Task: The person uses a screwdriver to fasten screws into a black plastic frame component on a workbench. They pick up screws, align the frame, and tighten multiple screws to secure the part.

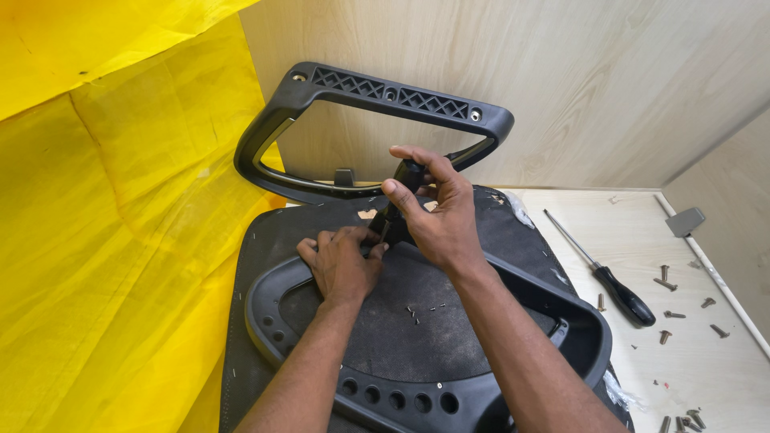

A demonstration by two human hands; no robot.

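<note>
Right hand (pixel 437 216) gripping black tool handle (pixel 407 180), left hand (pixel 343 261) pressed flat on seat underside (pixel 417 337).

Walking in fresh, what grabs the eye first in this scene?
The bright yellow sheet filling the left side stands out first. At the centre, the right hand closes around a black tool handle while the left hand presses on the upturned black seat base, with a black armrest loop standing behind. To the right, a screwdriver and loose screws lie on the pale wooden table.
</note>
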